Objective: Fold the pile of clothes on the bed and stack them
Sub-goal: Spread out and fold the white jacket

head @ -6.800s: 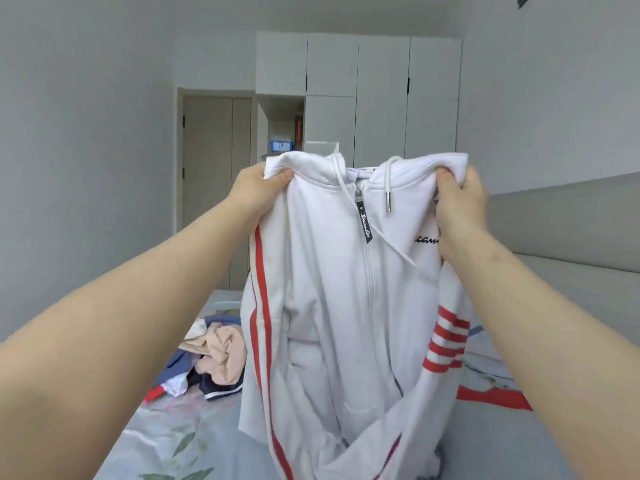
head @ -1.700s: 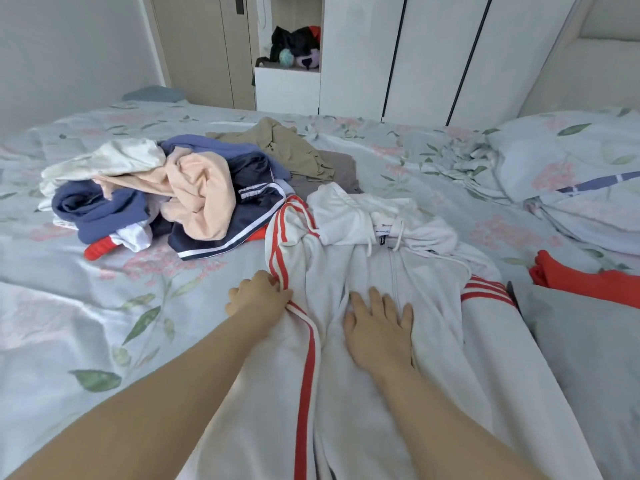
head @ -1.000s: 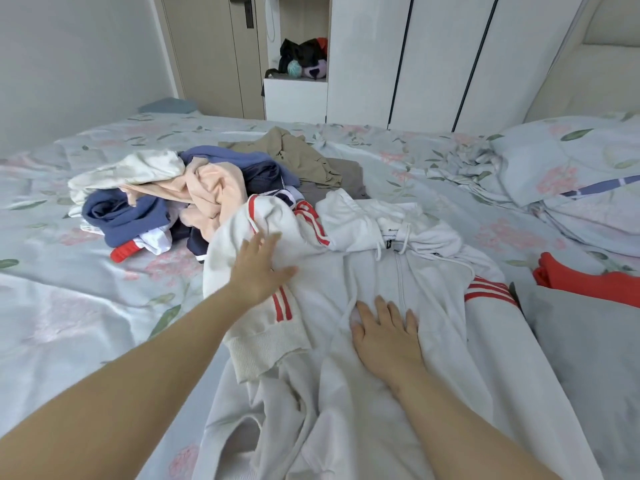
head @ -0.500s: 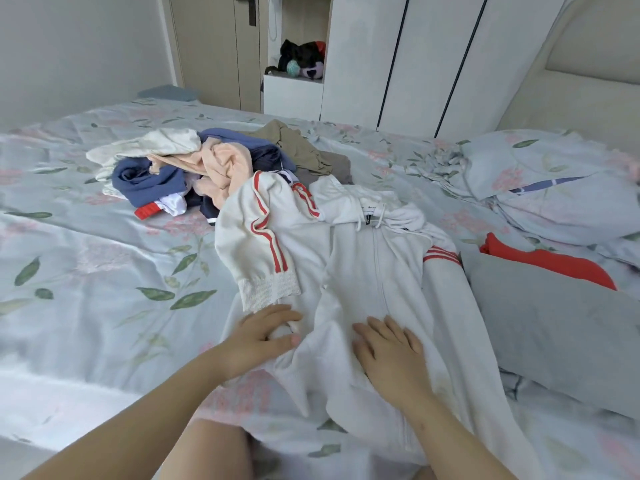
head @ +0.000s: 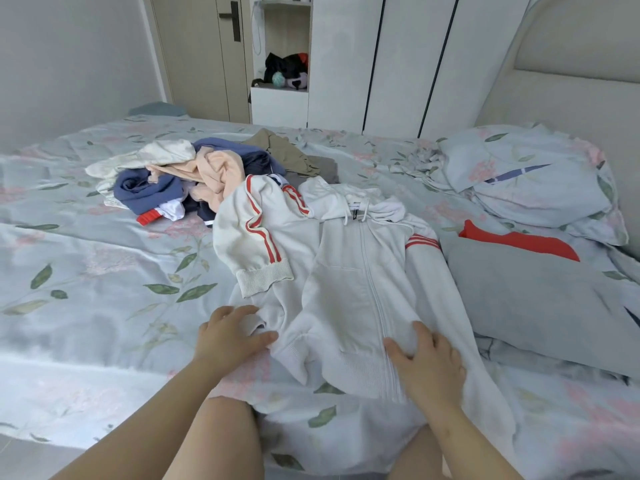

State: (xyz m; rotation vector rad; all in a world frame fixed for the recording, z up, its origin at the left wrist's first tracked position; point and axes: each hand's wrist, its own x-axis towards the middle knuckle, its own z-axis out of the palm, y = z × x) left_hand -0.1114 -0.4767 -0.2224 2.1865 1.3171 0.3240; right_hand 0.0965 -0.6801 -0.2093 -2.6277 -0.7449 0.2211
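The white zip hoodie (head: 360,285) lies front-up on the bed (head: 86,271), its long axis running straight away from the person: hem at the near edge under both hands, hood and drawstrings at the far end. That lie matters most for the next move, since both hands sit at the hem end and any lengthwise fold would carry the hem up and away toward the hood. The left hand (head: 230,337) rests at the hem's left corner, thumb and fingers closing on a bunched bit of the fabric; the right hand (head: 427,368) lies with fingers spread on the ribbed hem just right of the zip, gathering a small ridge of cloth, though whether it truly pinches is hard to tell. The two hands are well apart, one to each side of the zip. The left sleeve, with its red stripes and ribbed cuff, is already folded across the chest; the right sleeve, banded red, runs down the right side, unfolded, so the right hand is the nearer one for it. Beyond the hood, the unfolded pile of clothes (head: 183,178) waits, touching the hoodie's far left shoulder.
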